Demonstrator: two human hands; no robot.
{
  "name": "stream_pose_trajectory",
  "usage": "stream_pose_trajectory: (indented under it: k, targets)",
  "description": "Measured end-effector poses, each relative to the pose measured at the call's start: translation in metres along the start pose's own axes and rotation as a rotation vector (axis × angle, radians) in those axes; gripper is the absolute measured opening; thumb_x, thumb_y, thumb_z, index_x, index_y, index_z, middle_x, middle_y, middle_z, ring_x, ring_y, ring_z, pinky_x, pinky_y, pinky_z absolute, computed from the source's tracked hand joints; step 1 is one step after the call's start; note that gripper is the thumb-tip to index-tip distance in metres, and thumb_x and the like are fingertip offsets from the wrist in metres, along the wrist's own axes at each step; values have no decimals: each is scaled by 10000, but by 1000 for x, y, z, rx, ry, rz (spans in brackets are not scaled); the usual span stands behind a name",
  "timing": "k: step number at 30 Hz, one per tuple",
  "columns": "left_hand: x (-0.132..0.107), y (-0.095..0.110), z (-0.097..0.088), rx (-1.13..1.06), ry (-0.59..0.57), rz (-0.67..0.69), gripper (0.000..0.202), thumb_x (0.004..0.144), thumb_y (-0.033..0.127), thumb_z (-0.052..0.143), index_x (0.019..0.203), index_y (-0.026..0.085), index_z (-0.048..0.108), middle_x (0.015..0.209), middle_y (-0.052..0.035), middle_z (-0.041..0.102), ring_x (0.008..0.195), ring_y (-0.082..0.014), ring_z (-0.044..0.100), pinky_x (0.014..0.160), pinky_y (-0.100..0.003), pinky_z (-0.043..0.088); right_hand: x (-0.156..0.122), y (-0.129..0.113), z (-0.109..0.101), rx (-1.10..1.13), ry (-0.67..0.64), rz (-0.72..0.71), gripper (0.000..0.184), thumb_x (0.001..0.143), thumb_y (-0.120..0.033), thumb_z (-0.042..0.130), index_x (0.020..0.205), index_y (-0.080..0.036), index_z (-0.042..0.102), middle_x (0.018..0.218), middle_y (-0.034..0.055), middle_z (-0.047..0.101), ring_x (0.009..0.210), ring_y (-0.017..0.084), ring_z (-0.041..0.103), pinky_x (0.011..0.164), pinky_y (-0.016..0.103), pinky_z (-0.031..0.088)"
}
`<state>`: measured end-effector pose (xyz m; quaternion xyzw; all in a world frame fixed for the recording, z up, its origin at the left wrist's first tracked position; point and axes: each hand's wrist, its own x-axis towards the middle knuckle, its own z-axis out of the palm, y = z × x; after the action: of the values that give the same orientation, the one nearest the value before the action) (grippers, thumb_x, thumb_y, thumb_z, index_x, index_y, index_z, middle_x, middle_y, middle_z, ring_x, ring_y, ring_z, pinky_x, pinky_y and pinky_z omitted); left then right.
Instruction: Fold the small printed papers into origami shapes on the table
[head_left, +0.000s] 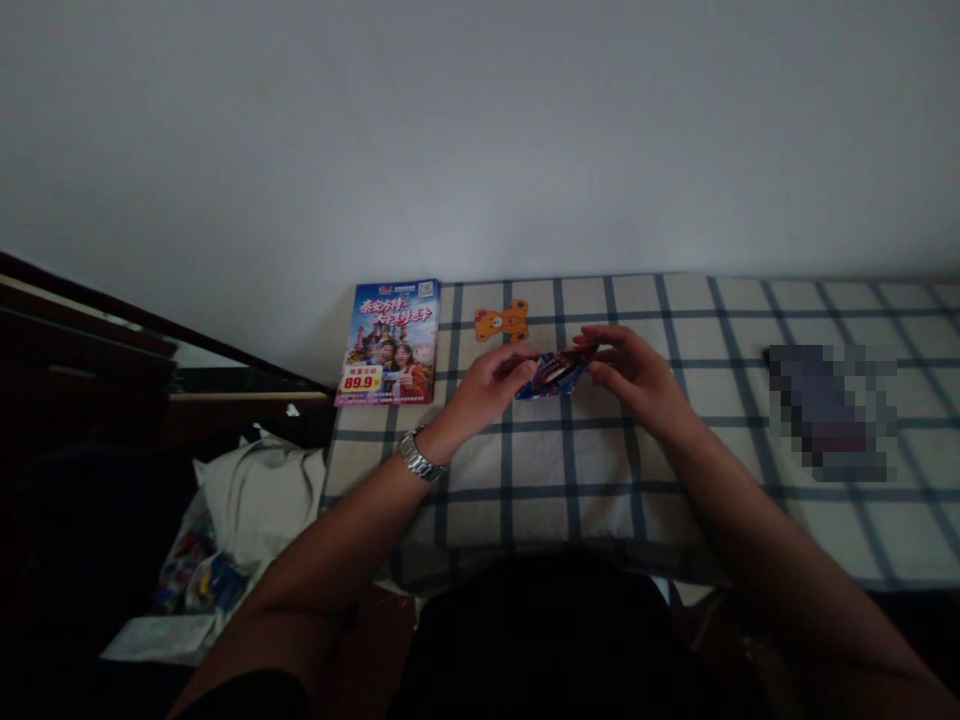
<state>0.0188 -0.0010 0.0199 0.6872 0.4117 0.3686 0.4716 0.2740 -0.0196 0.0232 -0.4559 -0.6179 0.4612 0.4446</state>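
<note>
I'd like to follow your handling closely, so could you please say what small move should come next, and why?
Probably pinch the colourful paper flatter: the left hand and right hand hold its opposite ends, while its middle seems to bow open.

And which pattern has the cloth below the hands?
The cloth has a blue-grey grid on off-white; head view.

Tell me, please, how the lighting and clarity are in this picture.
In the head view, light is dim and the lower left nearly black; print on the folded paper is unreadable; the watch shows slight highlights; pixelated blocks obscure the right side.
</note>
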Motion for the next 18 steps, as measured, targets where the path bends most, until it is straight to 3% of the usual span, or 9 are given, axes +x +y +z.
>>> stream_pose_trajectory:
  k: [4,8,12,15,18]
  targets:
    - [-1,1,1,-48,-25,-31,403,1054,542,595,1153,178,739,1072,-85,766,964,-199,726,843,-313,608,0,0,0,-26,-5,29,385,943,-523,768,1229,-270,721,1227,75,784,960,227,748,856,391,634]
    - [-2,-2,2,-272,-7,-58,540,1088,619,478,1378,185,616,1284,-156,692,1146,-245,715,807,-319,663,2,3,1,9,66,66,372,923,-538,792,1143,-243,738,1096,66,806,791,188,722,742,355,627]
    - [-2,-9,3,-325,-40,57,554,1021,600,647,1434,244,548,1426,-150,610,1167,-241,711,843,-328,685,4,6,1,59,128,96,391,905,-563,807,1102,-232,736,946,46,802,731,179,712,690,338,624]
    - [-1,-14,4,-275,-7,116,469,986,501,747,1347,245,591,1364,-115,632,1067,-195,728,853,-309,686,5,4,2,71,148,98,398,886,-581,821,1051,-229,739,875,40,794,684,172,695,639,326,619]
    - [1,-17,5,-281,25,110,388,1010,485,716,1270,219,607,1217,-84,663,993,-167,734,809,-281,692,5,1,4,104,137,84,393,895,-585,812,1063,-238,735,960,56,819,708,171,703,626,318,618]
